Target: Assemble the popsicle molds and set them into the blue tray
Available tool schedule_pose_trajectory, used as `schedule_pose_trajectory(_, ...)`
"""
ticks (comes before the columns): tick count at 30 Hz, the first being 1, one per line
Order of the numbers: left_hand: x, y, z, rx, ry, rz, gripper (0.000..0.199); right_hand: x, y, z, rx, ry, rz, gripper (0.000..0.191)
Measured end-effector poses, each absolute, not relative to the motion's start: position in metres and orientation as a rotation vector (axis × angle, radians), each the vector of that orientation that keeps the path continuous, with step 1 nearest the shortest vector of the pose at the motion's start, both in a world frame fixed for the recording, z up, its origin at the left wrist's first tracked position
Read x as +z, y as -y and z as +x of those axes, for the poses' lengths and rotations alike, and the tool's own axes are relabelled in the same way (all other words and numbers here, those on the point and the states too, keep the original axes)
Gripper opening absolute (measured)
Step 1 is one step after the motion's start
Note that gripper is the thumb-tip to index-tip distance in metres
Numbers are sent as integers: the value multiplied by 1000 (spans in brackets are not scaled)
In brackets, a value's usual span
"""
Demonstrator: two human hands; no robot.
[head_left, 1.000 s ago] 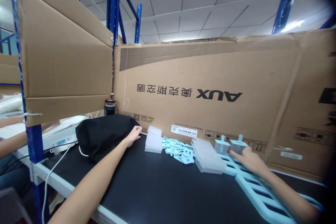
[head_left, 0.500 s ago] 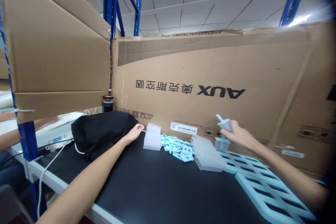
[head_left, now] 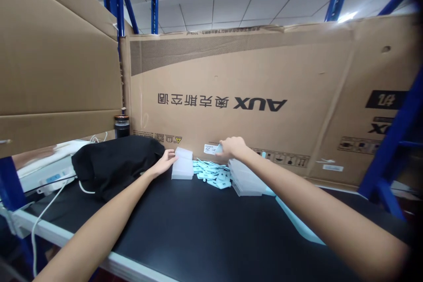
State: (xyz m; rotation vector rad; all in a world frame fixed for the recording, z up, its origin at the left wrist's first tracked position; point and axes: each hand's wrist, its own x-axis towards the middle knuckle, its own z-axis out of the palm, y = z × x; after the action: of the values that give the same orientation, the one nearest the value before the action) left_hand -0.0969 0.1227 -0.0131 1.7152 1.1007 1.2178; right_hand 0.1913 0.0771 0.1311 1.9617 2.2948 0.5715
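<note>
Beside the left stack of translucent plastic cases (head_left: 183, 167), my left hand (head_left: 164, 162) has its fingers apart at the stack's left edge and holds nothing. My right hand (head_left: 231, 147) is closed on a light blue piece (head_left: 219, 148), mostly hidden by the fingers, above a pile of small light blue parts (head_left: 213, 174). Another stack of translucent cases (head_left: 246, 180) lies right of the pile, partly behind my right forearm. A large light blue rack (head_left: 297, 220) shows its edge below that forearm.
A black cloth bag (head_left: 115, 165) lies at the left, with a dark bottle (head_left: 122, 127) behind it. Large cardboard sheets (head_left: 211, 70) stand behind the black table (head_left: 198, 229). A white cable (head_left: 42, 216) hangs over the left edge, near another person's blurred arm.
My right hand has moved left from the rack to above the small parts, carrying a light blue piece. My left hand has opened beside the left cases. The view has shifted right.
</note>
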Motion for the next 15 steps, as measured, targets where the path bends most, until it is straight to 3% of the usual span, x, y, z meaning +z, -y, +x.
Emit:
schedule_pose_trajectory(7,-15,-125,-97,1217,-992,1818,51,125,-77,172,386,-2310,1990,73)
schedule_pose_trajectory(12,-11,-119,-96,1202,-1034,1767,53,114,-80,154,202,-2460,1832,60)
schedule_pose_trajectory(15,-8,-117,-98,1169,-1043,1724,62,106,-87,139,147,-2717,1601,61)
